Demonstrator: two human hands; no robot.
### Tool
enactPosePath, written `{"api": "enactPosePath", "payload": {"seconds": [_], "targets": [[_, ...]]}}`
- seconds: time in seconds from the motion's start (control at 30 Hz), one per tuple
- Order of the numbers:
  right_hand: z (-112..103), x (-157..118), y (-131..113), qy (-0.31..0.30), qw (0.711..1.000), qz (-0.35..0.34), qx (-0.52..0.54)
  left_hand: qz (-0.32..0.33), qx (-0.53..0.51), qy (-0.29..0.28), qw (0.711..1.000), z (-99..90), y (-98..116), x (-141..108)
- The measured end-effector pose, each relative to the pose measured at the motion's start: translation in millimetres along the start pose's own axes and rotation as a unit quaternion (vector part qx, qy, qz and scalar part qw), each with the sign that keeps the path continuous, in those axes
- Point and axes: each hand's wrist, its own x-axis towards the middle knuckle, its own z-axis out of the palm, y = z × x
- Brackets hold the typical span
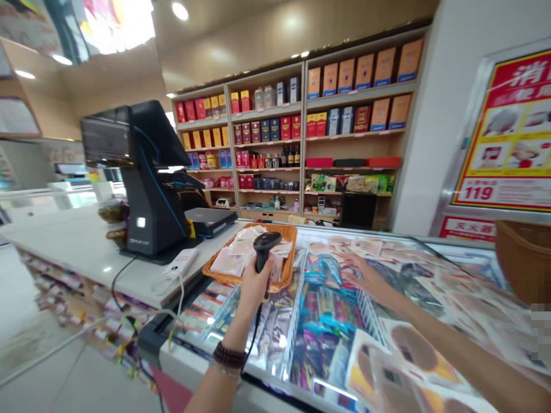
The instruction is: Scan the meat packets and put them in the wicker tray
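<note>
A shop is shown: boxes (pixel 359 71) are stacked on shelves (pixel 361 92), and a till (pixel 152 212) is set by a glass case (pixel 275 378).

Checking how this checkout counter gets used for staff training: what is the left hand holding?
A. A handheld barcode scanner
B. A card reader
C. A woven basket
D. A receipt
A. The left hand grips the handle of a black handheld barcode scanner, raised over a woven tray.

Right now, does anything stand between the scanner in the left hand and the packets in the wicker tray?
Nothing visible does: the scanner, gripped in the left hand, sits directly above the packets lying in the wicker tray, with no other object in between.
</note>
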Motion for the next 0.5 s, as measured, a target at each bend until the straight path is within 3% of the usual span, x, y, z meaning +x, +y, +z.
{"api": "enactPosePath", "payload": {"seconds": [0.13,0.2,0.27,0.37,0.5], "targets": [[-33,-111,-12,-0.085,0.987,-0.104,-0.09,0.009,-0.011,-0.049,0.999,31.3,7,-7],[-37,-154,-15,-0.196,0.968,-0.115,-0.108,0.002,-0.009,-0.068,0.998,43.7,7,-10],[-36,-177,-18,-0.285,0.943,-0.126,-0.114,0.0,-0.015,-0.076,0.997,54.0,5,-13],[-35,-174,-25,-0.31,0.937,-0.102,-0.127,-0.001,-0.02,-0.084,0.996,65.7,4,-17],[-29,-121,-20,-0.288,0.942,-0.063,-0.158,-0.01,-0.014,-0.112,0.994,78.7,4,-24]]}}
